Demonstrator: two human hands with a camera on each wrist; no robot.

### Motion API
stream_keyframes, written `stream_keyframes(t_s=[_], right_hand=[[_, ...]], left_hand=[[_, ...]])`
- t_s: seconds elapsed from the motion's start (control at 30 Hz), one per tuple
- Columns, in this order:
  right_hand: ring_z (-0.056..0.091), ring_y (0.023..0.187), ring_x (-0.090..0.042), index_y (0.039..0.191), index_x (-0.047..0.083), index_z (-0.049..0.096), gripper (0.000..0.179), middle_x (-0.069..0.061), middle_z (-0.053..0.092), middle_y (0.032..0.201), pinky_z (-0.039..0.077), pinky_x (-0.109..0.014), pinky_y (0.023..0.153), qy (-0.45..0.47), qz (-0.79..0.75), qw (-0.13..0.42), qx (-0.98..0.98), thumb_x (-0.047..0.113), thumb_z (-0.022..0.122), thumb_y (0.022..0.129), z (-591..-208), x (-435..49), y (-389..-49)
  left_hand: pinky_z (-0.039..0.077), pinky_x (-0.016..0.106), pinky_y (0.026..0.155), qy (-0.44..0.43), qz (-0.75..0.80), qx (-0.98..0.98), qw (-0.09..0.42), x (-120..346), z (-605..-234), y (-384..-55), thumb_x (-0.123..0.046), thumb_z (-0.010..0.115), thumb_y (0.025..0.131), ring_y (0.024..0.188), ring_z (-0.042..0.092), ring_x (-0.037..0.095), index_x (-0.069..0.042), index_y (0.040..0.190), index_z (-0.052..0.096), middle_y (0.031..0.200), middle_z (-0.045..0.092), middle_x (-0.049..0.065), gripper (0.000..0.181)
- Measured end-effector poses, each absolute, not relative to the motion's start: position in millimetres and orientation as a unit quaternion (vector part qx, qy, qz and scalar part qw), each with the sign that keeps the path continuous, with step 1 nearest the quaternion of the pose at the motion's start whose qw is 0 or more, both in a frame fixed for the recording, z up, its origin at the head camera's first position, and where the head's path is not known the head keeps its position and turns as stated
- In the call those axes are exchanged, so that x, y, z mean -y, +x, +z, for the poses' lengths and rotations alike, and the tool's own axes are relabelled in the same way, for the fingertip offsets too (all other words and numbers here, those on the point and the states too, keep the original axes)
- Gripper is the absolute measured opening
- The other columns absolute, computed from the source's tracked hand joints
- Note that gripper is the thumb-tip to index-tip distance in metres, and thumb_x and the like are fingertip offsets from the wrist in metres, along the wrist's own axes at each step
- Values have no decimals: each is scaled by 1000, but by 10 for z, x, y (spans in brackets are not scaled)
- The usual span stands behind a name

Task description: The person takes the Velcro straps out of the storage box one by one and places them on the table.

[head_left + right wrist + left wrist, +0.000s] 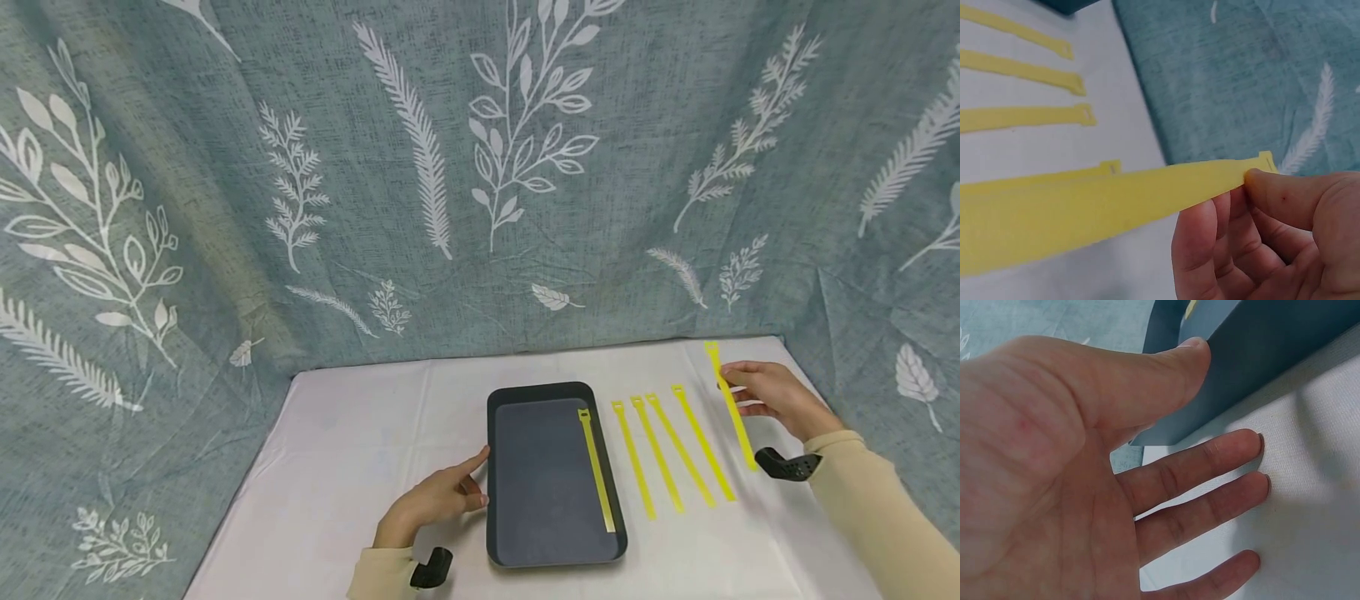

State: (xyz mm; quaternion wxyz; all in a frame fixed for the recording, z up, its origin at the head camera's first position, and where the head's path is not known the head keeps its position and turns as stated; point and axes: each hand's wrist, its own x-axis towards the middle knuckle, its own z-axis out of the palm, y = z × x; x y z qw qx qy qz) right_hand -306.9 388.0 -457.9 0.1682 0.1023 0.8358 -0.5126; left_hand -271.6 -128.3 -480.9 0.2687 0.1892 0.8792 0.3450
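Observation:
My right hand (776, 393) pinches a yellow hook-and-loop cable tie (1085, 203) near its slotted head, between thumb and fingers. The tie's long tail slants down toward me over the right side of the table. A dark rectangular tray (525, 562) lies at the middle, with one yellow cable tie (597, 475) lengthwise along its right inner side. At the tray's left wall is my left hand (435, 500), its fingers spread and fairly straight. In the left wrist view the thumb (1179, 372) rests at the tray's wall, while the other visible fingertips point at the white cloth.
Several more yellow cable ties (636, 462) lie side by side on the white table (375, 433), right of the tray, their slotted heads toward the back. A blue-green curtain (450, 308) with white leaf patterns hangs behind and along both sides.

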Motion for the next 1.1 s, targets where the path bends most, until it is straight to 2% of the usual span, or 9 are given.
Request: stream_keyframes(t_s=[0.1,0.23,0.43,0.6,0.93,1.1], right_hand=[[58,100,-15,154,-9,30,72,-25,45,142,56,-29,83,113,-510,179,-834,45,45,107,-4661,-3890,-3045],[58,100,-16,154,-8,30,71,-25,47,141,56,-31,83,132,-513,190,-827,43,46,107,-4750,-3891,-3029],[59,94,-15,152,-9,35,65,-15,57,128,57,-31,79,137,-517,194,-823,38,46,108,-4889,-3896,-3016],[61,87,-13,148,-10,39,60,-2,64,108,57,-30,75,147,-522,188,-819,33,48,108,-4970,-3879,-3026],[62,73,-10,141,-12,46,51,-1,65,90,57,-26,66,182,-504,170,-827,25,51,106,-5120,-3785,-3111],[59,67,-8,134,-12,52,47,1,61,80,54,-23,61,193,-488,158,-836,23,53,103,-5152,-3730,-3129]], left_hand=[[48,39,80,191,343,-880,267,1282,-4813,-2724,-20,73,94,85,59,16,-13,160,32,98,69,6,77],[48,38,79,190,341,-882,264,1276,-4811,-2716,-19,73,94,83,59,15,-12,160,33,97,69,5,77],[48,38,79,186,343,-881,267,1273,-4807,-2701,-19,72,94,83,58,15,-13,160,32,97,68,4,77],[47,37,79,181,344,-881,270,1270,-4812,-2692,-20,73,94,83,58,14,-15,160,32,98,68,4,77],[49,40,80,182,343,-880,273,1272,-4803,-2687,-20,72,95,84,60,15,-14,160,32,99,69,5,77],[49,40,80,182,340,-881,273,1275,-4804,-2685,-20,72,95,84,60,15,-14,160,32,99,69,5,77]])
